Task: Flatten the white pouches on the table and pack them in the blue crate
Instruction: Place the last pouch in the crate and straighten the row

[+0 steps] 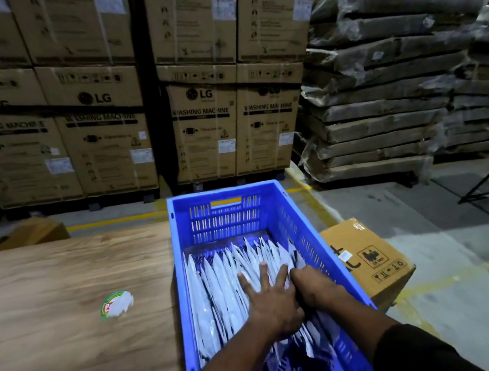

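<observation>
Pressing white pouches (221, 289) in blue crate (226, 217): left hand (272, 303) flat; right hand (310, 284) grip unclear. Cartons (103, 124) read "LG".

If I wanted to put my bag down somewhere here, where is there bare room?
The wooden table left of the blue crate is bare except for a small round sticker. Inside the crate, white pouches stand packed across the middle, with the left hand and right hand on them; only strips of floor at its far and near ends show.
</observation>
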Motion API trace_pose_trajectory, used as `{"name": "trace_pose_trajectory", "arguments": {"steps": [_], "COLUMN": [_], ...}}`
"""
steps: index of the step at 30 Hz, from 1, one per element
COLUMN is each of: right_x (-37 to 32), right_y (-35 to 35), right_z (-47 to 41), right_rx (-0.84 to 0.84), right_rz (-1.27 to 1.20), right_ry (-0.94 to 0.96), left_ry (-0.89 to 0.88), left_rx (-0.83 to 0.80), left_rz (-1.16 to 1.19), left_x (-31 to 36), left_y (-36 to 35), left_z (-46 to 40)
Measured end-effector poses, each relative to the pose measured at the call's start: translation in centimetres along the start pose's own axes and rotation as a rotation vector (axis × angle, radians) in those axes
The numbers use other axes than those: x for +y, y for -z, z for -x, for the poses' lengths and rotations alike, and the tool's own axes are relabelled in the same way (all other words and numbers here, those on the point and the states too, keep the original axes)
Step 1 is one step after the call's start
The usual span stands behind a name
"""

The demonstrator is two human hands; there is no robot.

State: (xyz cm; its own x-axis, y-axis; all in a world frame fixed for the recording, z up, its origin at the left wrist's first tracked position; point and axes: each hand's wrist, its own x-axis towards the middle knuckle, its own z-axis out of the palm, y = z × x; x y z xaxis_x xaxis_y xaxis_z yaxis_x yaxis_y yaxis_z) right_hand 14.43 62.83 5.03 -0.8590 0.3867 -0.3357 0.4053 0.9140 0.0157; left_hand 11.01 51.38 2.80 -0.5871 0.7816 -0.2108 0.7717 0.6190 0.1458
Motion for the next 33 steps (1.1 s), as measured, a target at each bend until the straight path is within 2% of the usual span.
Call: {"name": "trace_pose_trajectory", "arguments": {"steps": [2, 4, 6, 8, 11, 15, 23, 30, 33], "right_x": [-0.3, -1.1, -2.1, -2.8, -2.8, -1.7, 0.3, -0.8, -0.4], "right_y": [0.6, 1.1, 1.2, 0.5, -1.5, -2.8, -3.6, -4.0, -4.0], "right_z": [0.7, 1.6, 1.8, 1.5, 0.8, 0.5, -0.5, -0.4, -0.8], "right_rx": [0.079, 0.257, 0.401, 0.459, 0.324, 0.153, 0.163, 0.137, 0.149], "right_rz": [0.091, 0.168, 0.127, 0.051, -0.004, -0.051, -0.164, -0.204, -0.175], "right_ry": [-0.021, -0.042, -0.035, 0.010, 0.064, 0.107, 0.098, 0.087, 0.092], "left_ry": [-0.063, -0.075, -0.016, 0.132, 0.371, 0.392, 0.253, 0.505, 0.511], "left_rx": [0.005, 0.062, 0.163, 0.206, 0.173, 0.078, 0.019, 0.118, 0.076], "left_rz": [0.059, 0.085, 0.024, -0.007, 0.106, 0.186, 0.173, 0.153, 0.250], "left_x": [-1.3, -2.3, -2.6, -2.3, -2.4, -2.8, -1.9, -2.5, -2.1], "left_y": [-0.3, -0.5, -0.4, -0.1, -0.4, -1.4, -1.2, -2.1, -2.3], "left_z": [0.4, 1.0, 1.4, 1.8, 2.6, 3.1, 2.6, 4.0, 3.6]}}
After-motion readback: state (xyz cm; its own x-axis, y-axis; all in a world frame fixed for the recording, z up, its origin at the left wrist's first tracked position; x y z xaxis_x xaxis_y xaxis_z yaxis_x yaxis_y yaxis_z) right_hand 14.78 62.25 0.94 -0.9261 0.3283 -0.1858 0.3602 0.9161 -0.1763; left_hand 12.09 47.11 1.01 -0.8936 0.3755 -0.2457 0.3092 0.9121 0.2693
